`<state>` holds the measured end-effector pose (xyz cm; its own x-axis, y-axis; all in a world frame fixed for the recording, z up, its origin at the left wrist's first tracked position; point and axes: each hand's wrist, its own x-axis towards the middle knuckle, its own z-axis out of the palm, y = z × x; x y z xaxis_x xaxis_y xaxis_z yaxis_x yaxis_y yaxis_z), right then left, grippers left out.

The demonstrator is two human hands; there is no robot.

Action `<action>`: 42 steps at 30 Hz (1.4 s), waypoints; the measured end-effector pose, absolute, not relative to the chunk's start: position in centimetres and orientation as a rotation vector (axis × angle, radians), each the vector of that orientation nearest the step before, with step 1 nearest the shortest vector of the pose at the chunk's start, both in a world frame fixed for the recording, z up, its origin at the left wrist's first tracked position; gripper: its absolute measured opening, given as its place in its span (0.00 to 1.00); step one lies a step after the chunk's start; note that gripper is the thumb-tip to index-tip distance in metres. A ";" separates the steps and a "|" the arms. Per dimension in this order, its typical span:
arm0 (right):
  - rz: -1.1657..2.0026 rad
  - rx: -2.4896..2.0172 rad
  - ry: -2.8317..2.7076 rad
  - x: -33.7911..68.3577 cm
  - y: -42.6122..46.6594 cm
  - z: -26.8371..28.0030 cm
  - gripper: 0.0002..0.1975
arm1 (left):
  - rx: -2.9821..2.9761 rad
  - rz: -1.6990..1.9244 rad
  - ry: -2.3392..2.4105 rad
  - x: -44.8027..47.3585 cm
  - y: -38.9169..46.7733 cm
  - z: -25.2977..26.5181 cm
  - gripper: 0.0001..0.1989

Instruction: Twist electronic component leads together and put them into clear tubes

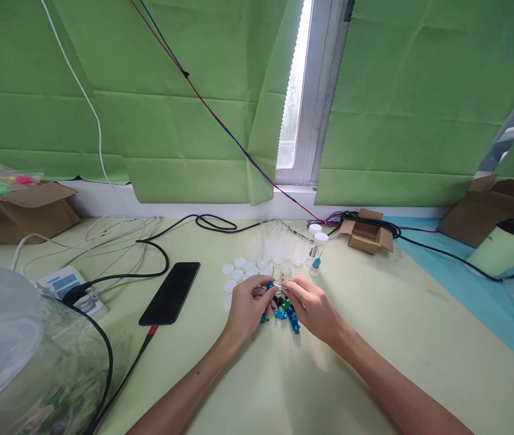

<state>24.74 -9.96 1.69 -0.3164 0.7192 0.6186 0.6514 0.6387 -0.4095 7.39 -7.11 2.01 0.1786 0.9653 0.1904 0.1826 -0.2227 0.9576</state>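
Observation:
My left hand pinches a small blue part with a thin metal wire or pin rising from it; its exact kind is too small to tell. Close beside it, the fingers of my right hand are closed on a thin whitish piece that meets the blue part. Under and between both hands lie several small blue parts, along with a green part and some dark ones. Clear tubes stand just behind my hands, and white round caps lie to their left.
Two white-capped tubes stand at the right of the clear ones, one with a blue part inside. A small open carton and black cable sit behind. Left are a black phone, a power strip and a large clear container.

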 end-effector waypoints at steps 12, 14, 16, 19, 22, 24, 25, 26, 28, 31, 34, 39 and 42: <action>0.188 -0.970 -1.972 24.8 -10.2 1.4 0.12 | 1.498 1.089 1.014 7.2 -6.8 1.2 0.21; 0.220 -0.950 -1.960 24.7 -10.2 1.4 0.12 | 1.462 1.076 0.993 7.2 -6.7 1.2 0.22; 0.259 -0.917 -1.932 24.6 -10.2 1.3 0.12 | 1.427 1.067 0.965 7.2 -6.6 1.2 0.23; 0.384 -0.898 -1.825 24.3 -10.1 1.1 0.12 | 1.392 1.064 0.934 7.2 -6.5 1.3 0.23; 0.628 -0.905 -1.664 23.8 -10.1 1.2 0.12 | 1.376 1.066 0.918 7.3 -6.5 1.6 0.22; 0.807 -0.877 -1.544 23.6 -10.1 1.4 0.11 | 1.370 1.060 0.918 7.3 -6.5 2.0 0.21; 0.888 -0.857 -1.486 23.5 -10.1 1.6 0.11 | 1.366 1.061 0.921 7.3 -6.6 2.2 0.21; 0.962 -0.836 -1.437 23.4 -10.1 1.7 0.11 | 1.360 1.066 0.925 7.3 -6.6 2.4 0.21; 1.089 -0.806 -1.358 23.3 -10.0 2.0 0.12 | 1.338 1.082 0.926 7.3 -6.7 2.7 0.21; 1.233 -0.784 -1.249 23.3 -9.9 2.0 0.14 | 1.306 1.099 0.918 7.3 -6.7 2.8 0.22; 1.335 -0.753 -1.142 23.3 -9.8 1.9 0.15 | 1.285 1.106 0.919 7.4 -6.7 2.8 0.22; 1.446 -0.718 -1.004 23.3 -9.8 1.9 0.15 | 1.296 1.095 0.931 7.3 -6.8 2.8 0.22; 1.497 -0.672 -0.949 23.4 -9.6 1.8 0.14 | 1.315 1.078 0.930 7.2 -6.8 2.9 0.22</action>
<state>23.42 -9.65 1.83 -0.1535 0.9825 0.1051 -0.5141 0.0115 -0.8577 7.17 -6.79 2.89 0.2662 0.9617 0.0649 -0.0765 -0.0460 0.9960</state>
